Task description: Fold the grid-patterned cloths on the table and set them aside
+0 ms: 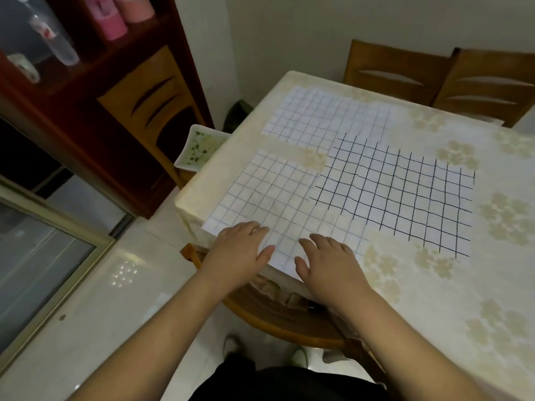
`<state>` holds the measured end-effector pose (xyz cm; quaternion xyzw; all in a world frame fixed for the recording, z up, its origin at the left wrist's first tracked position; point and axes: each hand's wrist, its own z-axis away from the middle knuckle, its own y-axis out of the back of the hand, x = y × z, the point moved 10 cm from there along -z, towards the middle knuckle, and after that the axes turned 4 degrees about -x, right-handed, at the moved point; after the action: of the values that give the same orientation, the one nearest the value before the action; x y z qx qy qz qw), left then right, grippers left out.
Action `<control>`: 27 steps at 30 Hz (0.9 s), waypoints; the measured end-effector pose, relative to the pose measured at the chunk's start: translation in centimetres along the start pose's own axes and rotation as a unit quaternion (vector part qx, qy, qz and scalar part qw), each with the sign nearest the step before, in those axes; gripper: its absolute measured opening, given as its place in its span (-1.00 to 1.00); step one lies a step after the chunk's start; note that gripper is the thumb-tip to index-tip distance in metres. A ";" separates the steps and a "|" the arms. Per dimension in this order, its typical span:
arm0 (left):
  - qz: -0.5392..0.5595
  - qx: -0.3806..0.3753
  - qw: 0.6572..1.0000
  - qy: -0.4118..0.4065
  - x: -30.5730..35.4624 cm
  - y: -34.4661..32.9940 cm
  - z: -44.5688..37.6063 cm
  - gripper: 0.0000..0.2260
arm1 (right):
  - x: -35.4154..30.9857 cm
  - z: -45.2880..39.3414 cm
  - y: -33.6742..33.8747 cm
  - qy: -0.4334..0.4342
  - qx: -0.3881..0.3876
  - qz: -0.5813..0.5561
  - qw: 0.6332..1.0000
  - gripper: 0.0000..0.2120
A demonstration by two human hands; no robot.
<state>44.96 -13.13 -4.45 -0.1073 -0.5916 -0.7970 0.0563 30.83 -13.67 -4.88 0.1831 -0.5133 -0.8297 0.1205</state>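
Three white grid-patterned cloths lie flat on the table (434,299). The near cloth (269,195) has thin blue lines and reaches the table's front edge. A cloth with bold black lines (405,192) overlaps its right side. A third, faint-lined cloth (324,117) lies at the far left. My left hand (240,250) rests on the near cloth's front edge with fingers spread. My right hand (327,261) lies beside it on the same edge, fingers flat on the cloth.
The table has a cream floral cover. A wooden chair (289,316) is tucked under the front edge below my hands. Two more chairs (440,73) stand at the far side. A dark red cabinet (86,117) and another chair stand to the left.
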 end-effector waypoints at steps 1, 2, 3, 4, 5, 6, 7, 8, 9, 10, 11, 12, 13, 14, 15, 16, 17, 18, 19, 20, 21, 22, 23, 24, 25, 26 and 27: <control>-0.003 -0.002 1.000 -0.006 -0.4 0.2 -0.9 -0.52 | 0.1 -0.6 -0.1 -0.008 -0.002 -0.001 1.000 -0.50; -0.005 -0.005 1.000 -0.013 -0.8 0.2 -1.7 -0.52 | 0.1 -1.2 -0.1 -0.015 -0.005 -0.004 1.000 -0.50; -0.006 -0.009 1.000 -0.021 -1.1 0.2 -2.6 -0.52 | 0.2 -1.8 -0.2 -0.023 -0.008 -0.008 1.000 -0.51; -0.006 -0.015 0.999 -0.031 -1.4 0.1 -3.5 -0.52 | 0.2 -2.4 -0.3 -0.032 -0.010 -0.012 0.999 -0.51; -0.006 -0.020 0.999 -0.040 -1.7 0.0 -4.3 -0.52 | 0.3 -3.1 -0.3 -0.041 -0.010 -0.014 0.999 -0.51; -0.006 -0.023 0.998 -0.051 -2.0 -0.1 -5.1 -0.53 | 0.3 -3.8 -0.3 -0.051 -0.008 -0.015 0.999 -0.51; -0.003 -0.028 0.998 -0.064 -2.3 -0.3 -5.9 -0.53 | 0.3 -4.6 -0.3 -0.063 -0.007 -0.017 0.998 -0.50; 0.000 -0.035 0.996 -0.078 -2.7 -0.5 -6.7 -0.53 | 0.3 -5.4 -0.3 -0.076 -0.008 -0.020 0.997 -0.50; 0.003 -0.042 0.995 -0.088 -3.3 -0.7 -7.4 -0.53 | 0.2 -6.2 -0.3 -0.088 -0.010 -0.026 0.996 -0.50; 0.006 -0.049 0.994 -0.096 -4.1 -1.0 -8.1 -0.54 | 0.0 -7.0 -0.4 -0.098 -0.011 -0.033 0.995 -0.49; 0.014 -0.058 0.993 -0.099 -5.1 -1.3 -8.9 -0.54 | -0.3 -7.8 -0.7 -0.106 -0.014 -0.039 0.993 -0.49; 0.029 -0.071 0.992 -0.096 -6.2 -1.8 -9.8 -0.55 | -0.6 -8.7 -1.0 -0.113 -0.020 -0.043 0.992 -0.49; 0.046 -0.086 0.991 -0.092 -7.3 -2.3 -10.8 -0.55 | -0.9 -9.6 -1.5 -0.119 -0.027 -0.046 0.992 -0.49; 0.059 -0.101 0.989 -0.087 -8.5 -2.9 -11.7 -0.56 | -1.1 -10.4 -2.1 -0.124 -0.034 -0.048 0.991 -0.49; 0.067 -0.117 0.987 -0.083 -9.6 -3.6 -12.6 -0.56 | -1.2 -11.2 -2.7 -0.130 -0.041 -0.052 0.989 -0.49; 0.074 -0.130 0.986 -0.081 -10.7 -4.2 -13.4 -0.57 | -1.3 -12.0 -3.3 -0.136 -0.046 -0.058 0.988 -0.49; 0.082 -0.137 0.984 -0.078 -11.7 -4.7 -14.2 -0.57 | -1.4 -12.7 -4.0 -0.142 -0.051 -0.064 0.986 -0.49; 0.085 -0.140 0.983 -0.079 -12.6 -5.1 -14.9 -0.58 | -1.4 -13.4 -4.5 -0.148 -0.055 -0.069 0.985 -0.49; 0.077 -0.137 0.984 -0.089 -13.2 -5.6 -15.5 -0.58 | -1.4 -14.1 -5.2 -0.153 -0.058 -0.075 0.984 -0.49; 0.057 -0.136 0.983 -0.106 -13.5 -6.1 -16.0 -0.58 | -1.5 -14.6 -5.8 -0.156 -0.063 -0.082 0.982 -0.49; 0.036 -0.138 0.982 -0.124 -13.6 -6.6 -16.3 -0.57 | -1.5 -15.2 -6.5 -0.159 -0.069 -0.090 0.981 -0.48; 0.024 -0.143 0.980 -0.134 -13.8 -7.2 -16.6 -0.56 | -1.5 -15.6 -7.1 -0.162 -0.074 -0.096 0.979 -0.48; 0.020 -0.149 0.979 -0.136 -14.1 -7.8 -16.9 -0.55 | -1.4 -16.1 -7.9 -0.166 -0.080 -0.099 0.978 -0.47; 0.019 -0.150 0.980 -0.131 -14.5 -8.3 -17.2 -0.54 | -1.3 -16.4 -8.5 -0.170 -0.084 -0.099 0.977 -0.46; 0.020 -0.144 0.982 -0.118 -15.0 -8.6 -17.6 -0.52 | -1.1 -16.7 -9.1 -0.176 -0.088 -0.096 0.976 -0.45; 0.021 -0.135 0.986 -0.095 -15.6 -8.7 -17.9 -0.51 | -0.9 -16.9 -9.6 -0.182 -0.089 -0.095 0.975 -0.44; 0.023 -0.126 0.990 -0.062 -16.3 -8.8 -18.2 -0.50 | -0.7 -17.0 -10.0 -0.187 -0.089 -0.097 0.973 -0.44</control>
<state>56.99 -28.57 -21.62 -0.1765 -0.4863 -0.8555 0.0240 38.61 -22.67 -20.62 0.0616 -0.4305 -0.8995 -0.0428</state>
